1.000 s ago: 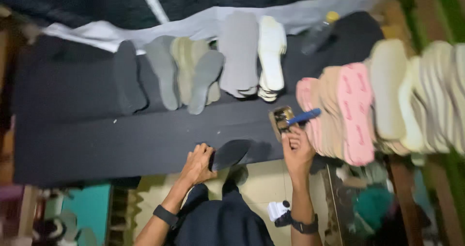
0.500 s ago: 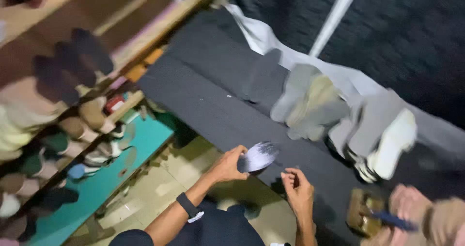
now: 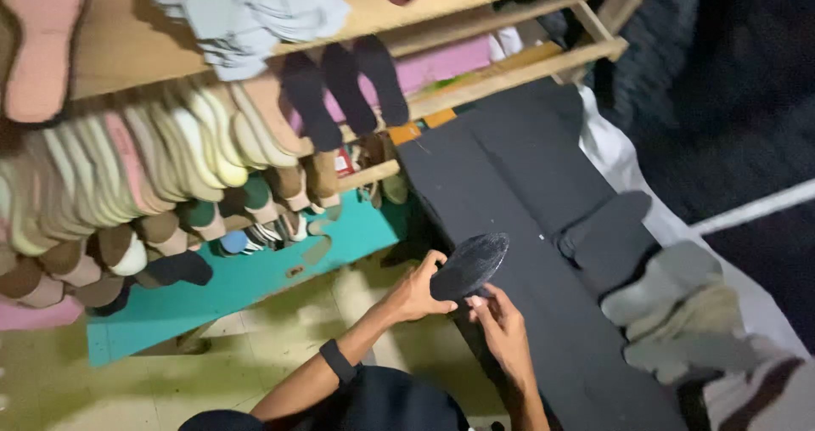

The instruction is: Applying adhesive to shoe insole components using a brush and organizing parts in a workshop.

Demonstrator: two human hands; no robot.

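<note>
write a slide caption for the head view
Both hands, left and right, hold a dark shoe sole beside a black bench.

1. Orange label: small, rectangular and plain orange. It lies flat on the front of the wooden rail of the rack, at the rail's lower left end, where the rail meets the black bench.
2. Second orange label: same shape and colour, on the same rail, just beside the first and up to its right.
3. Red-and-white piece: small and roughly square, on the shelf below the rail, wedged between brown soles. Whether it is a packet or a label cannot be told, and its print is too blurred to make out.
</note>
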